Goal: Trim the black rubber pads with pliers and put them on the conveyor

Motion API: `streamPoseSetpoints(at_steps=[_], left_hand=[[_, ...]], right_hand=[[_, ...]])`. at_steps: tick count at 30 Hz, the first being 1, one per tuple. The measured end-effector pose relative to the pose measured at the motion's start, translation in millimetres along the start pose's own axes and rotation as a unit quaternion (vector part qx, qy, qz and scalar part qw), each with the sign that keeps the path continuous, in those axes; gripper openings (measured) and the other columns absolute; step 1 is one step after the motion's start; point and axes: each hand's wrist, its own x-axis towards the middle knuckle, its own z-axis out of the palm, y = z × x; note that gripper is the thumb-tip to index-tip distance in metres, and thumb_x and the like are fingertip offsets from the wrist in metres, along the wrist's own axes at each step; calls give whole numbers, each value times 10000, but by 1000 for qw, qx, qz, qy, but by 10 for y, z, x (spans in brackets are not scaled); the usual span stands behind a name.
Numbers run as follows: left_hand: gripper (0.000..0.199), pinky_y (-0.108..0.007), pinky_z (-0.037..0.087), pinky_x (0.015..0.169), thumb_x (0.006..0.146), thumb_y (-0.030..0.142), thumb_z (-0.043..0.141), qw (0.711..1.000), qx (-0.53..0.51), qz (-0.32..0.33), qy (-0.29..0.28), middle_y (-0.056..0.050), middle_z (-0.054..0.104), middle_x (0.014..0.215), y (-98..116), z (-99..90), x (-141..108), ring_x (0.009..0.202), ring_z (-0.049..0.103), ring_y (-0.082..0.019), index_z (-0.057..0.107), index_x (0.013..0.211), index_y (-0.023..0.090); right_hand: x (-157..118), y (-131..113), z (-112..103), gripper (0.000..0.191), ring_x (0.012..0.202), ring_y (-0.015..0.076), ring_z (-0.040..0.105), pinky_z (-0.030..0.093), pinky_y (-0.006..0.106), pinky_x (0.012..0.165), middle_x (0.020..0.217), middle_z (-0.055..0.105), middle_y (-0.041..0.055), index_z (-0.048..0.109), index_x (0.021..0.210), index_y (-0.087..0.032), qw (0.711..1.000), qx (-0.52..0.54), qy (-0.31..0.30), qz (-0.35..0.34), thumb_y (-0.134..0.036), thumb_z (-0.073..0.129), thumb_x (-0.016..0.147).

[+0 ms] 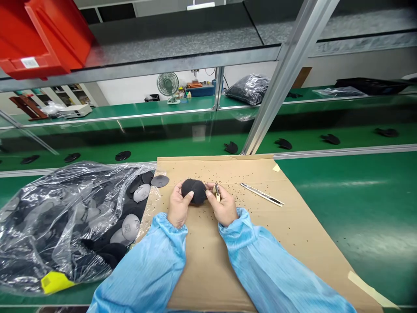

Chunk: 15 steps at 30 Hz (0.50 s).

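My left hand [179, 205] is closed on the left side of a black, rounded, padded-looking piece [193, 191], with the thumb on top. On the other side, my right hand [224, 206] has its thumb and a fingertip at the piece's right edge. A small hand tool [217, 191], with pale yellow parts and a dark metal tip, is tucked in the right hand; its exact kind is hard to make out. Both hands are above a brown cardboard sheet [208, 269] sprinkled with tiny dark bits. A slim white-and-black pen-like tool [262, 194] lies to the right.
At the left, a clear plastic bag [58, 217] holds many black and grey oval pieces, some spilling toward the cardboard. Behind, black pieces [283, 143] sit spaced along a green conveyor [195, 145]. A metal post [286, 65] and a shelf with a red bin [48, 39] stand ahead.
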Motion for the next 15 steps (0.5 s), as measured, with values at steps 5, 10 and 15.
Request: streamPoseSetpoints(at_steps=[5, 10, 15], left_hand=[[523, -331, 402, 1012, 681, 213, 760, 1000, 20, 17, -15, -90, 625, 1148, -89, -28, 29, 1103, 566, -191, 532, 1149, 170], [521, -369, 402, 1018, 675, 223, 755, 1000, -4, 11, -9, -108, 619, 1164, -112, -27, 49, 1101, 569, -206, 531, 1141, 155], [476, -361, 440, 971, 667, 211, 750, 1000, -20, -4, 16, -111, 625, 1122, -113, -20, 76, 1039, 596, -201, 547, 1094, 152]], right_hand=[[31, 15, 1, 293, 861, 212, 639, 518, 364, 825, 966, 683, 77, 604, 1036, -172, 1000, -2, -22, 18, -347, 596, 800], [15, 43, 42, 358, 936, 225, 624, 489, 373, 881, 1034, 669, 74, 592, 1082, -186, 999, -24, -22, 35, -370, 622, 777], [240, 71, 98, 336, 748, 213, 621, 512, 344, 735, 821, 668, 49, 610, 916, -170, 994, -48, -22, 98, -422, 642, 696]])
